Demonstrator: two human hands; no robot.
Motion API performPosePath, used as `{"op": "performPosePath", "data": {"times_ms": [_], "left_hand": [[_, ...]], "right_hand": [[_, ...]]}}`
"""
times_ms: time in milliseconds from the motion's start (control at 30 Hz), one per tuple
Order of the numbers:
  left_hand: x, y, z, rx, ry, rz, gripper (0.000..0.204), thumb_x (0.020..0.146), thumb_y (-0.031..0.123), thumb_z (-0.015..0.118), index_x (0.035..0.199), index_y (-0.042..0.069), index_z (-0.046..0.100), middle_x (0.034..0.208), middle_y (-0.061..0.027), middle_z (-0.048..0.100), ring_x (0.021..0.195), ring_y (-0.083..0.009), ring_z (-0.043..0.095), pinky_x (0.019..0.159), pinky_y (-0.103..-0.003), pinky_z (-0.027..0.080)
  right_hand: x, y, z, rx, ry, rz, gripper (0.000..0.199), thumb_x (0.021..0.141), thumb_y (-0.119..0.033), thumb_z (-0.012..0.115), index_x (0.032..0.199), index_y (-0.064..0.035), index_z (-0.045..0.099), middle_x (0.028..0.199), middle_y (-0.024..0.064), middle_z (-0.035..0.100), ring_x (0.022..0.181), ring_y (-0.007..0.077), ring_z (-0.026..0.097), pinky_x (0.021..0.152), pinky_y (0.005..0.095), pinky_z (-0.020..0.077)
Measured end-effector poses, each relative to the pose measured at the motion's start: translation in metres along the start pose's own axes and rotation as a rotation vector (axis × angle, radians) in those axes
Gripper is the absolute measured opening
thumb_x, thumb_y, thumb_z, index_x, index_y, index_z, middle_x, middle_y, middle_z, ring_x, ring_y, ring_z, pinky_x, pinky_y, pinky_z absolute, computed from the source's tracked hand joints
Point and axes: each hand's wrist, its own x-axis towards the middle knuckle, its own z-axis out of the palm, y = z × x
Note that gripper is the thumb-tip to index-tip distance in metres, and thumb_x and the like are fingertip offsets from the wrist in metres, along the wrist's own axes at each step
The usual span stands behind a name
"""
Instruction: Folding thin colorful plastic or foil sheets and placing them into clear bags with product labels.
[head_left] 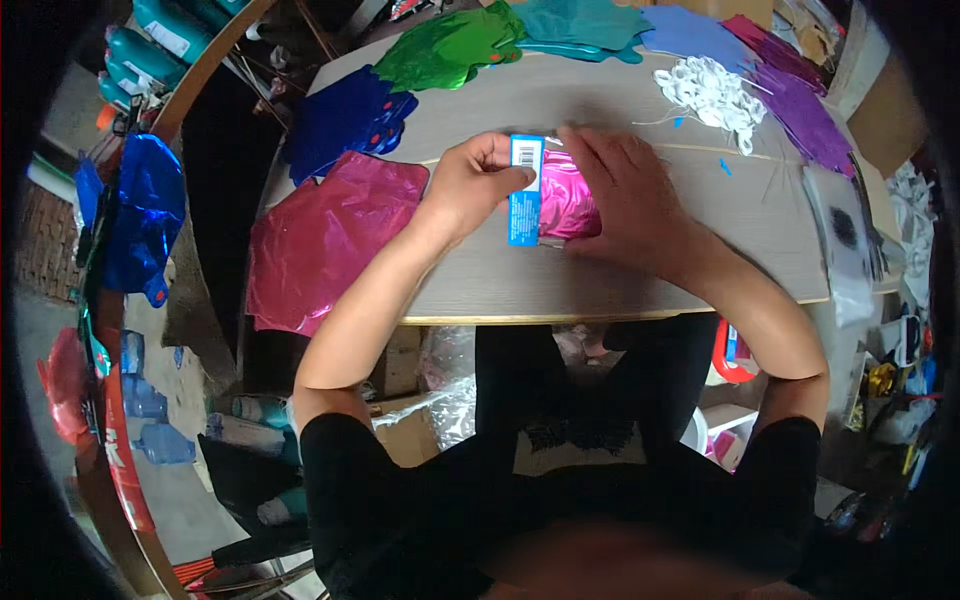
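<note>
A folded pink foil balloon point(562, 200) lies in the middle of the light wooden table point(600, 280), with a narrow blue card strip point(524, 195) along its left edge. My left hand point(478, 185) pinches the top of the blue strip between thumb and fingers. My right hand point(625, 195) lies flat on the pink foil, pressing it against the table and hiding its right part.
Flat foil balloons ring the table: pink point(325, 235) and dark blue point(345, 120) at left, green point(445, 50), teal point(580, 25) and purple point(800, 110) at the back. A heap of white ribbon point(712, 95) and clear bags point(845, 240) lie at right. Boxes stand under the table.
</note>
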Motion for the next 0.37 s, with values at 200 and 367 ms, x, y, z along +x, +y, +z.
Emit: {"op": "performPosePath", "data": {"times_ms": [200,367], "left_hand": [[0.005,-0.007,-0.005,-0.107,-0.07,0.075,0.02,0.086,-0.003,0.067,0.104,0.004,0.061,0.086,0.0009,0.067,0.072,-0.005,0.06,0.063,-0.019,0.045],[0.004,-0.007,-0.006,-0.138,-0.063,0.103,0.029,0.087,-0.005,0.064,0.115,0.001,0.058,0.096,-0.0048,0.07,0.084,-0.0109,0.065,0.078,-0.021,0.05]], "right_hand": [[0.012,0.027,-0.001,0.23,-0.093,0.025,0.083,0.072,-0.031,0.079,0.141,-0.0028,0.044,0.129,0.019,0.055,0.121,0.0325,0.052,0.107,0.0445,0.0345],[0.057,0.054,-0.015,0.596,-0.66,0.35,0.066,0.084,-0.038,0.07,0.142,-0.0146,0.049,0.139,0.0223,0.053,0.124,0.0249,0.054,0.109,0.0409,0.0337]]}}
